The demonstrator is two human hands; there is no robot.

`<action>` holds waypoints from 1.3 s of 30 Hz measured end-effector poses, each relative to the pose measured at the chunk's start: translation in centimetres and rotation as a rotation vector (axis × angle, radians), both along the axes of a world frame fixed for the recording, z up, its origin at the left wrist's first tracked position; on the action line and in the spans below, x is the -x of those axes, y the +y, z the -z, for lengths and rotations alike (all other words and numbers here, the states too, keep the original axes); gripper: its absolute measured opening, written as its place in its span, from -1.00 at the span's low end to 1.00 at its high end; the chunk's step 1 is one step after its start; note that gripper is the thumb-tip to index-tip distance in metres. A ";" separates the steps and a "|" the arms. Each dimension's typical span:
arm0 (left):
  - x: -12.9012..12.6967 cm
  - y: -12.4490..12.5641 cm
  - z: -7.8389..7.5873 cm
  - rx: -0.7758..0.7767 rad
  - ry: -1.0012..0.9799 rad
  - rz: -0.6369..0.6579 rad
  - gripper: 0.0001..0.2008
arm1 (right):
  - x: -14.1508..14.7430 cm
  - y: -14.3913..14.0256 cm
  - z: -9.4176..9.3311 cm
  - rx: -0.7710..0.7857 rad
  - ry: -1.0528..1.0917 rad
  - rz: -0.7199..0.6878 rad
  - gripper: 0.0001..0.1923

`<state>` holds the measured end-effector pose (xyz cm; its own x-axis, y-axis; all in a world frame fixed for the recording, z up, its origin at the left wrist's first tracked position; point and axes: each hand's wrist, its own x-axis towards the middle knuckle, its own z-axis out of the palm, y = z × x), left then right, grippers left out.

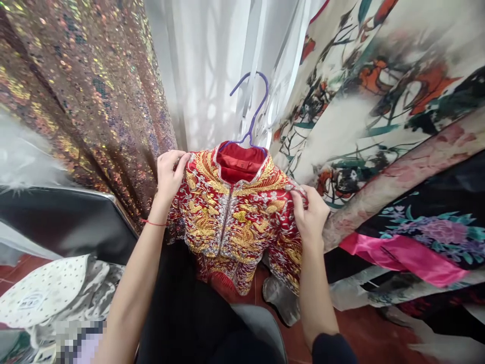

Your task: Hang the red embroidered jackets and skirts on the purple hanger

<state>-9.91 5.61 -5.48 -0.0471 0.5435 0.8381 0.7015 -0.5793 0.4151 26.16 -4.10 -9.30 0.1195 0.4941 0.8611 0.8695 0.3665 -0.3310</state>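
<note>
**Holding an embroidered jacket square on its hanger**

Both hands are up on the shoulders of a red and gold embroidered jacket point(237, 217), which hangs in front of the person on a purple hanger point(252, 114) with its hook free in the air. The left hand point(170, 177) has its fingers closed in a pinch on one shoulder seam, and the right hand point(310, 215) has its fingers closed on the other shoulder, a bit lower, so the jacket sits slightly tilted.

My take: to do this well, level the 2 grips so the collar sits centred on the hanger, and hold by the seams, not the beadwork (that stuff snags and sheds easily, I'd guess). Keep the front closure straight so the weight hangs evenly.

Around it, near to far: a dark chair back point(68, 222) low on the left with a white dotted cloth point(49, 288) by it, a pink sash point(405, 255) on dark floral fabric at right, then a sequin drape point(87, 91), a white sheer curtain point(204, 65) and a painted floral cloth point(379, 86) behind. It's tight in there, and the hook could catch the curtain or the sleeves could brush the sequins.
</note>
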 end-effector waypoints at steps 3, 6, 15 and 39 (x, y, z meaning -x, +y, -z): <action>-0.7 -1.0 -1.0 -0.109 -0.089 -0.065 -0.73 | 0.1 0.1 -1.2 -0.073 0.040 0.035 -0.57; -0.7 -1.0 -1.9 -0.123 -0.102 -0.078 -0.72 | -0.2 0.2 -2.3 -0.078 0.097 0.063 -0.60; -0.9 1.3 1.7 -0.052 -0.061 -0.116 -0.61 | -0.3 1.8 1.1 0.013 0.194 0.043 -0.62; -2.0 -3.1 1.8 -0.016 -0.046 -0.235 -0.61 | 4.5 -1.2 0.5 0.060 0.099 0.414 -0.50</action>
